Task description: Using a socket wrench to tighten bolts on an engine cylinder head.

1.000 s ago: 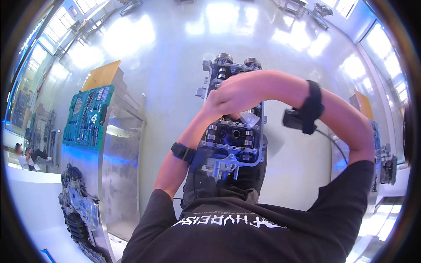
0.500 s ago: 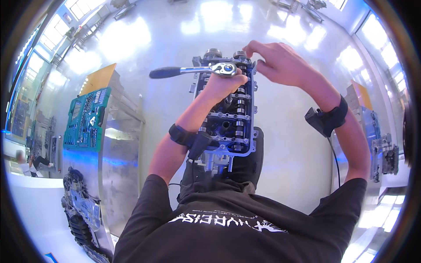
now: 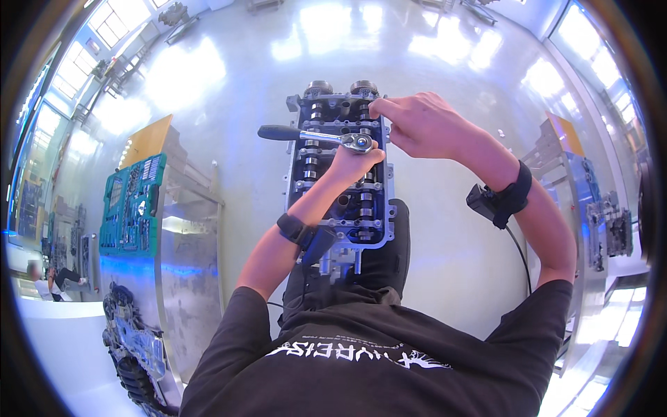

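Observation:
A cylinder head (image 3: 390,182) with two camshafts (image 3: 365,203) lies lengthwise before me, its two round end gears (image 3: 364,87) at the far end. My left hand (image 3: 356,165) is closed around the head end of a ratchet wrench (image 3: 326,136), above the middle of the cylinder head. The wrench's dark handle points left; what is under its drive is hidden by my hand. My right hand (image 3: 425,126) is at the far right edge of the cylinder head, by the right camshaft. Its fingers are bent together, the index fingertip low over the camshaft; anything between them is hidden.
On the left, a green socket set case (image 3: 132,205) sits open on a metal bench (image 3: 187,257), with a brown board (image 3: 146,141) behind. Engine parts (image 3: 135,340) stand nearer at left, and more (image 3: 615,226) at the right bench. A seated person (image 3: 52,281) is far left.
My right hand has come nearer, from beside the right end gear to the camshaft just this side of it, its fingers drawn closer together. The wrench stays in my left hand; the whole view has shifted.

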`<state>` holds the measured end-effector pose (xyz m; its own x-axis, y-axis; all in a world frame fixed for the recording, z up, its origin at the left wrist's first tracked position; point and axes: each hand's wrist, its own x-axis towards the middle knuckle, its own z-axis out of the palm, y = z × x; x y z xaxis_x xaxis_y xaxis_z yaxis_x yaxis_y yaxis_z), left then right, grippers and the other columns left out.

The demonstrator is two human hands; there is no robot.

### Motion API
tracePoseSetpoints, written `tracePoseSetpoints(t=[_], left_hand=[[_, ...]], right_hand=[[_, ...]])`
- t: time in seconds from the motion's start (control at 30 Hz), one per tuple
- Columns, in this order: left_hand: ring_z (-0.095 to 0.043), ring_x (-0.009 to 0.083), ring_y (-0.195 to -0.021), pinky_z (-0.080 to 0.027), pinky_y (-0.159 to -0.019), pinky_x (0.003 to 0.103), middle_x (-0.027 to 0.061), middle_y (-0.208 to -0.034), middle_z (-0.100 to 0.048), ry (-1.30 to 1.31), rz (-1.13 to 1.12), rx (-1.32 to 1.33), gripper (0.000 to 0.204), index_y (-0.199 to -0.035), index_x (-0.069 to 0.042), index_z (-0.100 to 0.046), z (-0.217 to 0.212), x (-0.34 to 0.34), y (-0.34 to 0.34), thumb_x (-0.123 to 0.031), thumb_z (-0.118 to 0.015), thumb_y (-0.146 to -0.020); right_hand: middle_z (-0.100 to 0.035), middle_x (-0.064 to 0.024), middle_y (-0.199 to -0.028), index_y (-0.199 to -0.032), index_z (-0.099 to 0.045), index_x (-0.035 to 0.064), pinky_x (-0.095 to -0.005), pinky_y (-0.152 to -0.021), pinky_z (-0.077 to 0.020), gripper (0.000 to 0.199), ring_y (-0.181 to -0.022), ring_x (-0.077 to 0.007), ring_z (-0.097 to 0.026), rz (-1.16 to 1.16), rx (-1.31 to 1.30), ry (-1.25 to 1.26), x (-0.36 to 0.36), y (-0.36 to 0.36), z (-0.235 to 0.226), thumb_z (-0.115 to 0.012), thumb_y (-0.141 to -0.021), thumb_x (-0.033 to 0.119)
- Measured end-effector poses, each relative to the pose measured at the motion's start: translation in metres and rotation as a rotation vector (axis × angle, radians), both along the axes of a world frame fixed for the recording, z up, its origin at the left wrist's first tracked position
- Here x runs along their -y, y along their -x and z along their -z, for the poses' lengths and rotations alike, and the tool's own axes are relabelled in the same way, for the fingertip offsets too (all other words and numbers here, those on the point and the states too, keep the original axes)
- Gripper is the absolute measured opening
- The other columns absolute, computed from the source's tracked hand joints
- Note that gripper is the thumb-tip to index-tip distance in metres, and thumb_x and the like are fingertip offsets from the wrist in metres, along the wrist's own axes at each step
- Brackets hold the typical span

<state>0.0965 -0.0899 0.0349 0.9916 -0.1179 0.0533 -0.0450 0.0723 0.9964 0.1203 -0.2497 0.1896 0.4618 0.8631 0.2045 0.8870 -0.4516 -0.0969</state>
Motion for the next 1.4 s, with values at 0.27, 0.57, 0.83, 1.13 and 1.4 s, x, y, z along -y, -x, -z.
tracePoseSetpoints(t=[0.27,0.57,0.83,1.13,1.4], left_hand=[[-0.044,0.0061,-0.054,-0.035,-0.047,0.027,-0.0042,-0.06,-0.049,-0.104,0.084,0.076,0.011,-0.069,-0.006,-0.055,-0.011,0.002,0.008,-0.007,-0.065,-0.074],[-0.053,0.0104,-0.082,-0.044,-0.074,0.031,-0.0008,-0.084,-0.06,-0.136,0.197,0.182,0.011,-0.089,-0.008,-0.061,0.009,0.011,0.003,-0.011,-0.066,-0.079],[-0.053,0.0102,-0.092,-0.042,-0.083,0.03,-0.0022,-0.093,-0.061,-0.222,0.034,0.219,0.019,-0.1,-0.013,-0.062,0.01,-0.005,0.012,-0.017,-0.067,-0.083],[-0.052,0.01,-0.097,-0.041,-0.088,0.028,-0.003,-0.097,-0.061,-0.303,0.119,0.072,0.022,-0.104,-0.015,-0.062,0.017,-0.041,0.043,-0.02,-0.067,-0.084],[-0.052,0.0098,-0.101,-0.039,-0.091,0.027,-0.0038,-0.101,-0.061,-0.575,0.137,0.194,0.025,-0.108,-0.018,-0.061,0.023,-0.03,0.039,-0.023,-0.067,-0.084]], right_hand=[[-0.062,-0.0107,-0.082,-0.099,-0.054,0.0059,-0.0436,-0.064,-0.0446,0.026,-0.076,-0.0316,-0.061,0.002,-0.026,0.077,-0.029,-0.009,0.011,-0.05,-0.073,0.003],[-0.062,-0.0226,-0.075,-0.106,-0.05,-0.0042,-0.0456,-0.069,-0.0482,0.035,-0.073,-0.0374,-0.063,0.184,-0.371,0.205,-0.071,0.008,0.015,-0.05,-0.077,0.013],[-0.063,-0.0247,-0.076,-0.097,-0.05,-0.0099,-0.0466,-0.068,-0.0498,0.033,-0.074,-0.0393,-0.064,0.13,-0.345,0.102,-0.104,0.012,0.044,-0.051,-0.075,0.015],[-0.064,-0.0192,-0.075,-0.084,-0.058,-0.003,-0.0447,-0.071,-0.0486,0.028,-0.072,-0.0353,-0.063,-0.152,-0.298,0.157,-0.112,0.044,0.048,-0.054,-0.072,0.022],[-0.065,-0.0158,-0.078,-0.08,-0.061,0.0005,-0.0431,-0.075,-0.0461,0.029,-0.076,-0.0322,-0.062,-0.171,-0.307,0.084,-0.068,0.053,0.03,-0.056,-0.071,0.028]])
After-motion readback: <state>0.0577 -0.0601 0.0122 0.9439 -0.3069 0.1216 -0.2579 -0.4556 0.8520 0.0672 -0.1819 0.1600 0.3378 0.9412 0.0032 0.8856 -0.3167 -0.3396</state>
